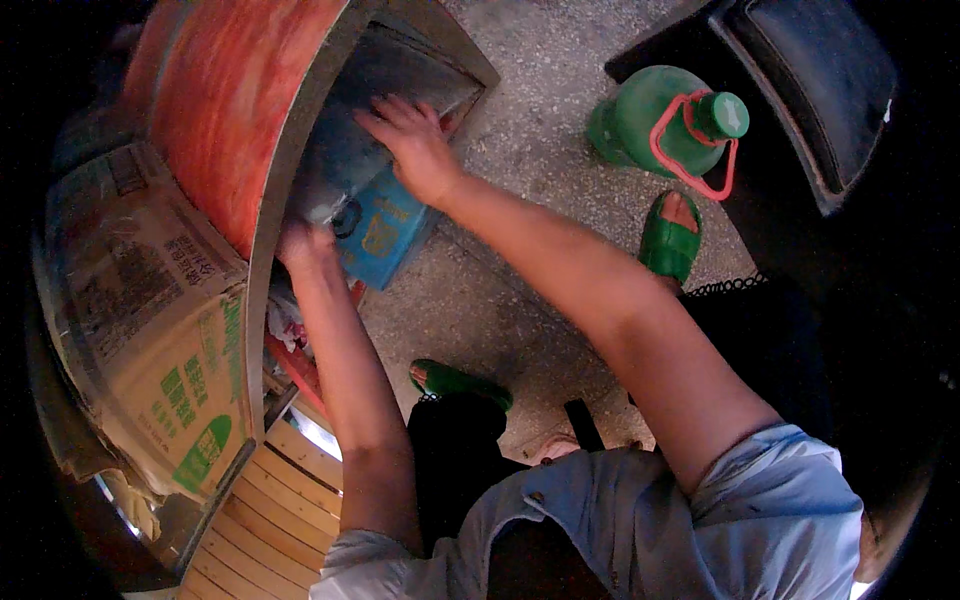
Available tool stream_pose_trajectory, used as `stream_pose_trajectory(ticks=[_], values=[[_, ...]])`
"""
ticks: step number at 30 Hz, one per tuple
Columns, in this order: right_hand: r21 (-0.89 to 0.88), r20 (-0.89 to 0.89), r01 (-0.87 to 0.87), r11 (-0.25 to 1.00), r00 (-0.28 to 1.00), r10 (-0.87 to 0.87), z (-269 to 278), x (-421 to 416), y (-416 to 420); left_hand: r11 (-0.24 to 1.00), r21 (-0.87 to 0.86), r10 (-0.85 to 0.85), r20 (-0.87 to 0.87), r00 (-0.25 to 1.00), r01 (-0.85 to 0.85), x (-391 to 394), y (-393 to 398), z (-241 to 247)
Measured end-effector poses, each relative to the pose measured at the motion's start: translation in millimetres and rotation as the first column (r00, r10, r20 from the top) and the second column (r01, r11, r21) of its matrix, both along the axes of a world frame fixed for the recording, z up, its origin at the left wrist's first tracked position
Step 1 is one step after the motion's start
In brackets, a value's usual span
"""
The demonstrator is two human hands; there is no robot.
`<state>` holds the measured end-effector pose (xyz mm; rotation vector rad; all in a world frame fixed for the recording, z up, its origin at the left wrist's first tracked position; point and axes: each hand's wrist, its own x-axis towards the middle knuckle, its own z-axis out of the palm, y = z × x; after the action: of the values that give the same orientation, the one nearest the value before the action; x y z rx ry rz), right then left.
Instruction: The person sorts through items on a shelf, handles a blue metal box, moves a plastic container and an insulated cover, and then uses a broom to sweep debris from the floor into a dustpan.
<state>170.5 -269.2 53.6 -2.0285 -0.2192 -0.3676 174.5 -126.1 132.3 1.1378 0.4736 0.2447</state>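
Both hands reach into the open compartment under a red-topped table or cabinet (225,112). My right hand (420,150) has its fingers spread over a dark, greyish surface (367,75) inside, with nothing seen in its grasp. Below it, a flat blue package or booklet (390,225) with yellowish print juts out over the compartment's edge. My left hand (306,244) is at the package's left end, blurred and partly behind the tabletop's edge. Close to its fingers are a shiny clear piece, perhaps plastic (326,210), and a dark ring (347,218). Whether it grips anything is unclear.
A worn cardboard box (150,315) with printing stands at the left, beside slatted wood (262,510). A large green bottle (660,120) with a red handle is on the speckled floor (525,82), near a black padded seat (817,82). Green slippers (670,240) are below my arms.
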Motion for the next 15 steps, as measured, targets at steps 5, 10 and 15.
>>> stream_pose_trajectory(ticks=[5, 10, 15], values=[[-0.015, -0.005, 0.002, 1.0, 1.0, -0.002, 5.3, 6.7, -3.8, 0.997, -0.047, -0.053, 0.05, 0.997, 0.056, 8.1, 12.5, -17.7], [-0.008, 0.007, 0.095, 0.995, 0.995, -0.095, 5.9, 18.2, -15.8, 0.145, 0.925, -0.091, -0.342, 0.935, 0.352, 26.8, 8.7, -18.5], [0.136, -0.026, 0.067, 0.988, 0.998, -0.064, 13.1, 32.7, -24.1, 0.082, 0.981, -0.135, -0.162, 0.977, 0.174, 49.3, 22.4, -45.4]])
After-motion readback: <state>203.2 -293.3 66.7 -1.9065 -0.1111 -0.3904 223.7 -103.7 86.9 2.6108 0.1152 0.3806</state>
